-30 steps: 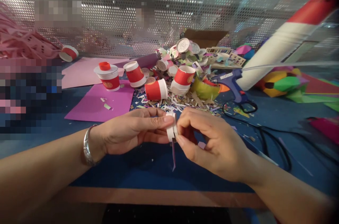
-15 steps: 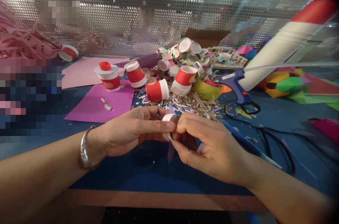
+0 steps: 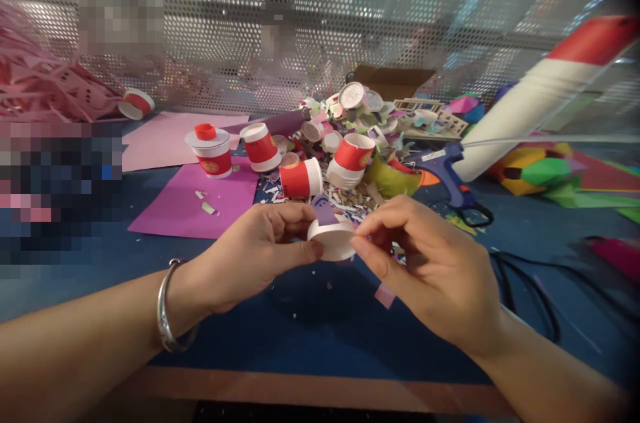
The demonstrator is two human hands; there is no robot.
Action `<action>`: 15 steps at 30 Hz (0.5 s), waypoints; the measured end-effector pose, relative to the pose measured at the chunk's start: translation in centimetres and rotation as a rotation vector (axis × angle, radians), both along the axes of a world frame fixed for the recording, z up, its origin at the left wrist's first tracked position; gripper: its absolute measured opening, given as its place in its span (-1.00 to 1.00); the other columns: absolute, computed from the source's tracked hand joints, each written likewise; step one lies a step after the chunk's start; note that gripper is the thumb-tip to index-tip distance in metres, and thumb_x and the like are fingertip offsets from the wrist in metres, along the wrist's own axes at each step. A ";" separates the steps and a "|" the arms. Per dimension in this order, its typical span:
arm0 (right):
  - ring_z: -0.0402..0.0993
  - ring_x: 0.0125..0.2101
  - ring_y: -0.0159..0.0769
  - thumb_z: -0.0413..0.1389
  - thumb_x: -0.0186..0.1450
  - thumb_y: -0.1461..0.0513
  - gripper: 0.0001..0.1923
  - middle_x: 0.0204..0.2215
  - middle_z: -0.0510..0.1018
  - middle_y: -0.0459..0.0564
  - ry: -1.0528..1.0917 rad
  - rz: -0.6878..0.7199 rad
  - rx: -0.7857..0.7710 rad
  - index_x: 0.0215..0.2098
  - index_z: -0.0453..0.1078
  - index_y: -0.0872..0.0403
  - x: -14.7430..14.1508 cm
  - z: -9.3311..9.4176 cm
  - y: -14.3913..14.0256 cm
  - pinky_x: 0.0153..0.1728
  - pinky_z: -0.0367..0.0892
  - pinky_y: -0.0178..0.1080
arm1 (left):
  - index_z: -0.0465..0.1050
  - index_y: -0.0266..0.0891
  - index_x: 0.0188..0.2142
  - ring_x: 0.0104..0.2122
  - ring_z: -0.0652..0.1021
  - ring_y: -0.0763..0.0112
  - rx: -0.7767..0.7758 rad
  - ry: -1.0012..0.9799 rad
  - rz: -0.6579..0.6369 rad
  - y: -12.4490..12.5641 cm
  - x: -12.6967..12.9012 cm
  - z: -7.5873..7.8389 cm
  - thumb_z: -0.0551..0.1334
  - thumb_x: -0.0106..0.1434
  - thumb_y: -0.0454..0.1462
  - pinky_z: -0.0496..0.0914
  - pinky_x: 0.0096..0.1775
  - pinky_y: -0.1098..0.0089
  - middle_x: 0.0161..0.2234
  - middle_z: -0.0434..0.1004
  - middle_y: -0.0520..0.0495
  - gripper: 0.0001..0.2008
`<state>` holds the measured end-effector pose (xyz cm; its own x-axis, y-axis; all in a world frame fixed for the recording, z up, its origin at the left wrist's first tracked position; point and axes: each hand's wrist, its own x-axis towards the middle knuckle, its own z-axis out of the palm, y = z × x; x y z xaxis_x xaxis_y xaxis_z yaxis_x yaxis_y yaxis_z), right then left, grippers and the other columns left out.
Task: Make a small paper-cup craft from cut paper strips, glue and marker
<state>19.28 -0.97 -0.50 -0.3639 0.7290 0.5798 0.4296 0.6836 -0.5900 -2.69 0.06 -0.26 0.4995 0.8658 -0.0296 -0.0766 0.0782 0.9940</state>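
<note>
One round white paper disc (image 3: 336, 244), pinched by left hand (image 3: 257, 253) and right hand (image 3: 435, 273), seems unfinished. Its twelve-o'clock purple paper strip (image 3: 325, 211) looks attached.

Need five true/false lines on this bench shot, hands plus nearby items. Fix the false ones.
1. The left hand grips a round white piece. True.
2. The right hand grips the glue gun. False: its fingertips are at the edge of the round white piece; the glue gun is on the table, beyond that hand.
3. A red-and-white cup lies on its side to the right of the purple sheet. True.
4. A silver bracelet circles the right wrist. False: it is on the left one.
5. The purple sheet lies to the left of the glue gun. True.
</note>
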 end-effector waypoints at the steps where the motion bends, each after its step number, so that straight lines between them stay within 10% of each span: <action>1: 0.40 -0.44 -0.46 0.21 0.36 0.31 -0.93 -0.36 0.45 -0.13 0.013 -0.018 -0.011 -0.20 0.42 0.04 0.0 -0.1 0.1 -0.43 0.36 -0.33 | 0.50 -0.24 -0.39 -0.44 0.45 0.56 0.041 0.030 0.021 0.0 0.0 -0.1 0.34 0.27 -0.38 0.31 -0.34 0.52 -0.45 0.50 0.12 -0.90; 15: 0.47 -0.44 -0.45 0.21 0.38 0.26 -0.92 -0.37 0.47 -0.13 -0.012 -0.029 -0.086 -0.15 0.42 0.01 -0.1 0.1 0.0 -0.49 0.37 -0.37 | 0.62 -0.20 -0.18 -0.18 0.60 0.26 0.054 0.014 -0.006 0.1 -0.3 -0.7 0.38 0.28 -0.22 0.43 -0.10 0.32 -0.19 0.65 -0.09 -0.85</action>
